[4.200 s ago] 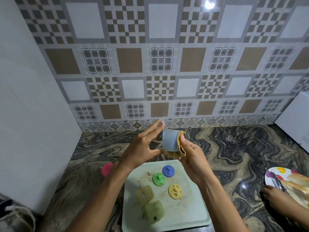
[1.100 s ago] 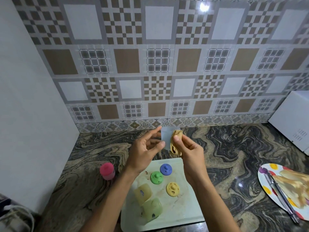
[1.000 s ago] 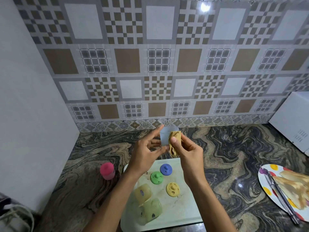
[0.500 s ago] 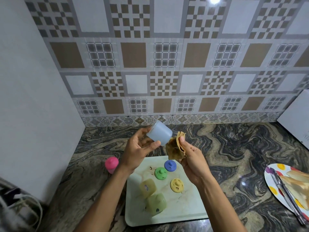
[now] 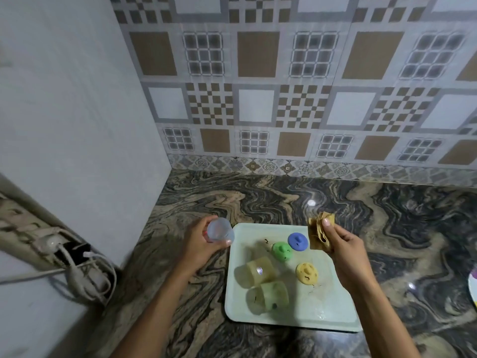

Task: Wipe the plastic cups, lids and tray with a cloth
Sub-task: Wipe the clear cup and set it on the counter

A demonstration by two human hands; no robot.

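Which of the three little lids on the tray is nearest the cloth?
The blue lid, just left of the cloth held in the right hand. The green lid sits farther left, and the yellow lid lies nearer the camera.

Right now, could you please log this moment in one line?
left hand grips blue cup; right hand pinches cloth; tray: yellow cup, green cup, blue lid, green lid, yellow lid

Both bare forearms reach forward, well apart. The left hand (image 5: pixel 204 245) hangs just left of the tray (image 5: pixel 333 308), fingers (image 5: pixel 197 228) curled round a cup (image 5: pixel 219 229). The right hand (image 5: pixel 340 245), over the tray's far right corner, pinches a folded cloth (image 5: pixel 318 236) (thumbnail showing).
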